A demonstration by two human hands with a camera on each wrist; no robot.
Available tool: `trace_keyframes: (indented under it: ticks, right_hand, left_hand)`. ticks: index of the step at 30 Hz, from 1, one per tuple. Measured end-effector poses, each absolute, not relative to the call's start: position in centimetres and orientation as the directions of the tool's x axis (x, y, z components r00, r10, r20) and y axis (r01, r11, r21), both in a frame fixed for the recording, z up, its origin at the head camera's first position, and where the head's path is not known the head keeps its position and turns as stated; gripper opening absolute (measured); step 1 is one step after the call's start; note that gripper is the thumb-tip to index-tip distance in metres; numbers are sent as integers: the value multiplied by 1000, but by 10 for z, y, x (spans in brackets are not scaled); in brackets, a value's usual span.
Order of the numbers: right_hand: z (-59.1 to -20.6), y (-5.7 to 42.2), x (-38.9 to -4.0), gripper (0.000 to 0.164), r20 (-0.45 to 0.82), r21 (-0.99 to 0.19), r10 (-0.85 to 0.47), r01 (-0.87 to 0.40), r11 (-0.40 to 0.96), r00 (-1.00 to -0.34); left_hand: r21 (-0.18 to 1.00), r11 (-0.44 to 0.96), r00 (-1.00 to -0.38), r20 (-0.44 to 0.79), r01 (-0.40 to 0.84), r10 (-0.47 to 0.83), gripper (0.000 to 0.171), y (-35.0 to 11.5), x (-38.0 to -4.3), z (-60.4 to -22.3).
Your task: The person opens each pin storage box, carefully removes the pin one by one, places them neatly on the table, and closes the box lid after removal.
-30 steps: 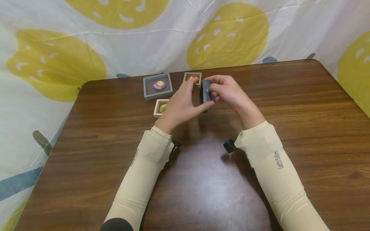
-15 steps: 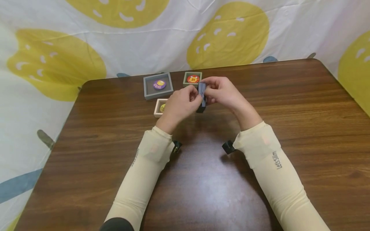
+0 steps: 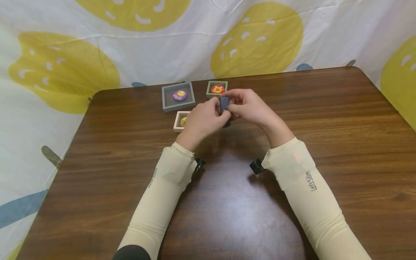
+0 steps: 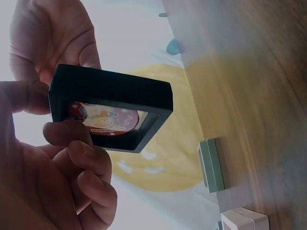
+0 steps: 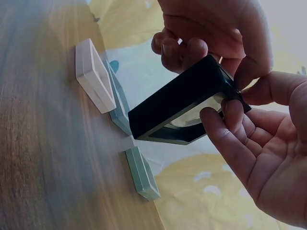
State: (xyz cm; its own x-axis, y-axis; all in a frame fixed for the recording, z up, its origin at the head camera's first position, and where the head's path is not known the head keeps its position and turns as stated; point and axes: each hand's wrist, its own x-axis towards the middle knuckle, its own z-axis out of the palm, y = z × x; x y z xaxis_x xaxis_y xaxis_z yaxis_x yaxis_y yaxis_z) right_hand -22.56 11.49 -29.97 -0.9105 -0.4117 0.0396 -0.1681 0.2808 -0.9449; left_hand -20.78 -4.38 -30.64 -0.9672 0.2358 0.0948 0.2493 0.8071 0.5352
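Both hands hold a small dark display frame [image 3: 224, 104] above the far middle of the table. In the left wrist view its clear window shows a red and pink oval badge [image 4: 117, 120] inside. My left hand [image 3: 205, 117] pinches the frame's near left side, thumb on the edge. My right hand [image 3: 251, 107] grips the same upper end from the right, its fingers curled against the window in the right wrist view. The thumbs meet close together at one end of the frame. Some of the frame is hidden behind the fingers.
Behind the hands sits a green frame [image 3: 208, 94] with a red round badge [image 3: 217, 89]. A larger grey frame [image 3: 165, 108] with a purple badge [image 3: 180, 95] lies to its left. A white frame [image 3: 176, 126] with a yellow badge is partly covered by the left hand. A patterned curtain hangs behind.
My left hand's spread fingers have curled in and now pinch the frame. The frame has turned and shifted slightly left and nearer. The red badge behind has come into fuller view.
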Motion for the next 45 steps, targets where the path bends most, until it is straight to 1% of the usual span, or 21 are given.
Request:
trace_keyframes:
  ticks: [5,13,21,30,34,37,40,43,45]
  right_hand:
    - [-300,115,-225,39,57,-947,-422,-182,263,-905]
    - [-299,116,-225,40,67,-946,-440,-198,259,-896]
    - [-297,115,-224,40,40,-954,-438,-165,252,-898]
    - [-297,116,-225,32,5,-963,-388,-108,245,-922]
    - [-299,115,-226,31,-16,-970,-363,-74,231,-931]
    - [-300,115,-227,31,-17,-965,-319,-68,254,-947]
    - [-300,115,-227,30,-19,-957,-287,-66,283,-958]
    - [-298,115,-227,31,-52,-965,-279,-24,263,-959]
    - [-298,116,-227,33,-79,-972,-282,10,235,-956]
  left_hand:
    - [512,821,-967,92,252,239,25,-42,-208,-306]
    - [453,855,-967,126,253,220,26,-41,-206,-305]
    - [490,835,-968,133,251,213,22,-43,-207,-304]
    - [547,794,-964,150,267,220,22,-43,-206,-306]
    - [570,760,-949,153,313,276,30,-44,-206,-307]
    - [589,715,-921,160,377,354,38,-45,-206,-306]
    - [595,678,-893,176,431,413,42,-46,-207,-306]
    - [590,670,-883,182,450,433,48,-47,-207,-306]
    - [590,669,-883,186,452,432,54,-48,-207,-305]
